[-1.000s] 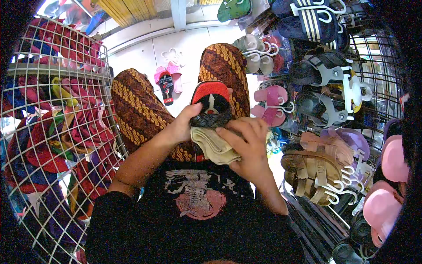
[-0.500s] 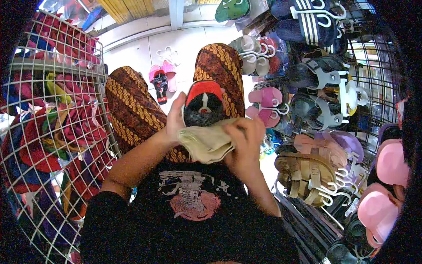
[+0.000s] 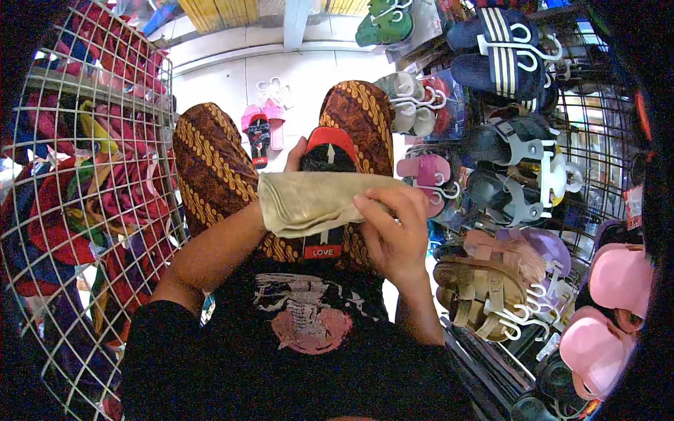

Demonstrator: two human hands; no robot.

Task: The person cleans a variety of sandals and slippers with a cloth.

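My left hand (image 3: 296, 154), mostly hidden behind a cloth, holds a black-and-red slipper (image 3: 328, 156) between my knees. White arrow marks show on the slipper's black part, and its near end carries a red patch reading "LOVE". In my right hand (image 3: 401, 228) is a folded beige cloth (image 3: 309, 200), pinched at its right end. The cloth lies across the middle of the slipper and covers it there. On the floor past my knees rests a similar black slipper (image 3: 259, 140) with a red "LOVE" end, beside a pink pair of slippers (image 3: 276, 132).
A wire cage (image 3: 91, 210) full of colourful goods stands close on my left. To my right hang many sandals on white hangers, among them navy striped slides (image 3: 495, 56), brown sandals (image 3: 477, 288) and pink clogs (image 3: 597, 340). White hangers (image 3: 272, 91) lie on the tiled floor.
The cloth has spread out flatter and shifted left and up across the slipper, with my right hand still on it. More of the slipper's "LOVE" end now shows below the cloth.
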